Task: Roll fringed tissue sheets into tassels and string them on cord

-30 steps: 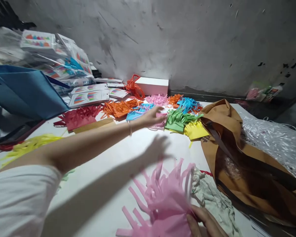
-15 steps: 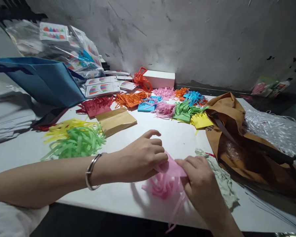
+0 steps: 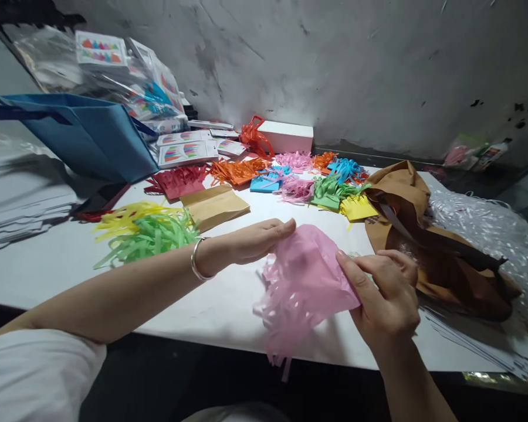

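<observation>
Blue bag (image 3: pixel 88 140), 1, standing at the left of the white table (image 3: pixel 193 310). Yellow strips (image 3: pixel 125 217), 1 heap, with light green strips (image 3: pixel 158 237) just in front. Tan packet (image 3: pixel 217 208), 1, lying flat, beside them. Left hand (image 3: pixel 257 239), wearing 1 silver bangle (image 3: pixel 198 261): fingers together, at the pink sheet's upper left edge; whether clamped on it, cannot tell. Pink fringed sheet (image 3: pixel 312 266), 1, between the 2 hands, above the table's near edge, fringe hanging down and leftward. Right hand (image 3: pixel 385 290): fingers clamped on the sheet's right edge. Brown bag (image 3: pixel 462 261), 1, slumped, beside white shreds (image 3: pixel 479 225).
</observation>
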Action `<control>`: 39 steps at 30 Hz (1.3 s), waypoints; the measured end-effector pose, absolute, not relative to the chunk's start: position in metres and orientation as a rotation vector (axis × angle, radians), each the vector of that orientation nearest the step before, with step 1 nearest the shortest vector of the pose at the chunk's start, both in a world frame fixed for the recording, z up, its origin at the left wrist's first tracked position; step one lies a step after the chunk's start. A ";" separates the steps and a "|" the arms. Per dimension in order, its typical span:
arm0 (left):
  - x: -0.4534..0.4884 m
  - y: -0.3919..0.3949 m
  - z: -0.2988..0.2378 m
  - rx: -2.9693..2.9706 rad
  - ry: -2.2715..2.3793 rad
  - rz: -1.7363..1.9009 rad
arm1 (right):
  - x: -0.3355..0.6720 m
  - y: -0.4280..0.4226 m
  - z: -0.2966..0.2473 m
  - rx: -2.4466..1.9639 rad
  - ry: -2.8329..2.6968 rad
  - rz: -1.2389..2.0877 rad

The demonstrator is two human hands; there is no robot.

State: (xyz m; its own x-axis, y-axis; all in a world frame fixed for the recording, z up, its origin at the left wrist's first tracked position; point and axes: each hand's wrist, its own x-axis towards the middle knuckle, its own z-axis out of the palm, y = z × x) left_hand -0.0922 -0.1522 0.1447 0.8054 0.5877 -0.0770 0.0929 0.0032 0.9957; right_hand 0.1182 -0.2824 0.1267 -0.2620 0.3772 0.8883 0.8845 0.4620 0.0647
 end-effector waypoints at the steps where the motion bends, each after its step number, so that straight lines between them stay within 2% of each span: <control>1: -0.092 -0.155 0.141 1.415 0.511 0.418 | 0.120 -0.283 0.122 -1.080 -1.828 -0.720; 5: -0.086 -0.178 0.122 1.010 0.417 0.390 | 0.125 -0.284 0.104 -1.127 -1.812 -0.678; 11: -0.067 -0.236 0.093 0.762 0.124 0.105 | 0.135 -0.275 0.081 -1.151 -1.854 -0.716; 18: -0.065 -0.257 0.094 0.642 0.204 0.140 | 0.201 -0.289 0.106 -1.224 -1.759 -1.172; 22: -0.093 -0.238 0.089 0.693 0.334 0.143 | 0.201 -0.319 0.107 -1.217 -1.823 -1.257; 24: -0.118 -0.224 0.082 0.771 0.452 0.157 | 0.179 -0.328 0.088 -1.234 -1.997 -1.143; 29: -0.198 -0.191 0.071 1.114 0.884 0.167 | 0.111 -0.332 0.027 -1.226 -2.345 -0.581; 33: -0.233 -0.195 0.079 1.788 1.276 0.410 | 0.086 -0.328 0.004 -1.284 -2.330 -0.376; 36: -0.215 -0.222 0.080 2.371 1.120 0.659 | 0.083 -0.327 0.003 -1.352 -2.311 -0.287; 39: -0.173 -0.249 0.064 2.629 0.689 0.593 | 0.085 -0.328 0.008 -1.360 -2.312 -0.223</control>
State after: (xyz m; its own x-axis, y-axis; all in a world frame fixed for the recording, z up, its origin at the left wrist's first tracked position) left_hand -0.1733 -0.2490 0.0637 0.7933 0.5283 0.3026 0.3783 -0.8171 0.4350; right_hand 0.0850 -0.3282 0.0077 -0.4152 0.7887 0.4533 0.8608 0.5019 -0.0848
